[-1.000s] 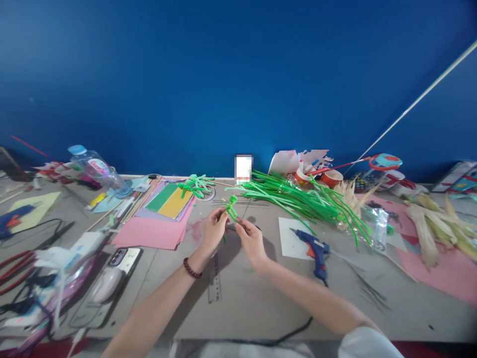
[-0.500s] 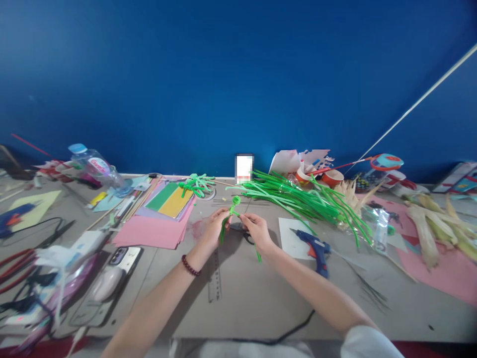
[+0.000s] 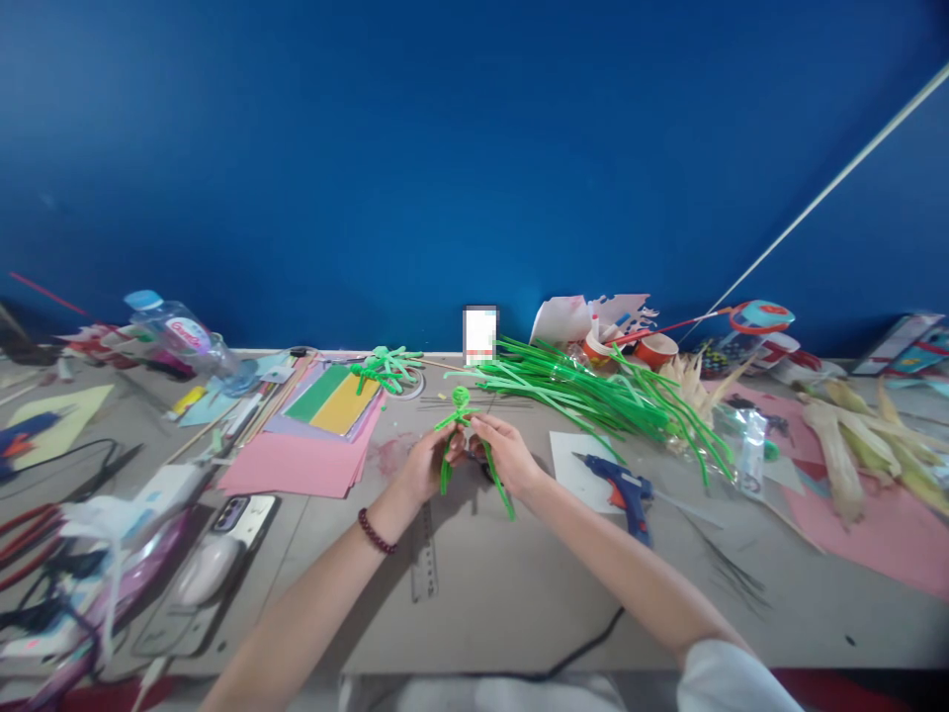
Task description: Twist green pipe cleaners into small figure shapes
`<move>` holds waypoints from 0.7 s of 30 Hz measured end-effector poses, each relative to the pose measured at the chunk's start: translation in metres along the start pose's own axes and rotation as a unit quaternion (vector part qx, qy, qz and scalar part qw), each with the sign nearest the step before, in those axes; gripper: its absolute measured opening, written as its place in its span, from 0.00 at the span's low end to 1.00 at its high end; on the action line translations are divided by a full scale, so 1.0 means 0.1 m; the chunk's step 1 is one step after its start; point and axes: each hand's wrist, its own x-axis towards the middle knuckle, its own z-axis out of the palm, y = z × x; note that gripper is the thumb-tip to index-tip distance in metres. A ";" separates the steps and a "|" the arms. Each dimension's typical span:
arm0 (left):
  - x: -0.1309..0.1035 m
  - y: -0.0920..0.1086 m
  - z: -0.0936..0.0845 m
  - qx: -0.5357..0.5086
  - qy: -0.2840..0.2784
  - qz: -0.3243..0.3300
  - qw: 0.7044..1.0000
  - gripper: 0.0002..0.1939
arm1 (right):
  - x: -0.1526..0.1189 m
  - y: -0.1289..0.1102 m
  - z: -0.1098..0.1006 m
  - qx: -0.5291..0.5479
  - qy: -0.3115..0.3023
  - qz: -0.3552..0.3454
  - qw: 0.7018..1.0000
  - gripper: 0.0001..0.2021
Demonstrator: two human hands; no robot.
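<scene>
Between my hands is a small green pipe cleaner figure (image 3: 461, 398) with a coiled round head, short arms and two long ends hanging down. My left hand (image 3: 430, 461) pinches it from the left, below the head. From the right, my right hand (image 3: 505, 453) grips it with thumb and fingers, and one long end hangs beneath that hand. The fingers partly cover the figure's middle. Dark-handled scissors lie under my hands, mostly hidden. A clear ruler (image 3: 425, 569) lies on the table below my left hand.
Behind and right lies a bundle of green pipe cleaners (image 3: 608, 391). A blue glue gun (image 3: 627, 489) rests on white paper (image 3: 570, 460). Left are pink sheets (image 3: 297, 470), a phone (image 3: 248, 519) with a mouse (image 3: 210, 571), and a bottle (image 3: 182, 331). More twisted green pipe cleaners (image 3: 389, 368) lie at the back.
The figure's arms now spread to both sides and its head sits slightly lower and further left. My right hand has moved closer to my left. The view has shifted slightly.
</scene>
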 end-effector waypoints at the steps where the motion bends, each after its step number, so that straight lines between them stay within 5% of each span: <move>1: -0.01 0.00 0.00 -0.003 -0.009 -0.004 1.000 0.15 | 0.00 0.01 0.01 0.012 -0.002 0.007 1.000 0.16; 11: -0.08 -0.04 0.05 -0.019 -0.020 -0.034 0.999 0.13 | -0.06 0.04 0.02 0.026 -0.084 0.056 0.995 0.20; 17: -0.06 -0.07 0.06 -0.060 -0.026 -0.071 0.995 0.09 | 0.02 0.07 -0.05 -0.022 0.004 -0.026 0.999 0.17; 21: -0.03 -0.13 0.08 -0.001 -0.002 -0.022 1.000 0.12 | 0.01 0.04 -0.04 -0.051 0.036 -0.012 0.998 0.17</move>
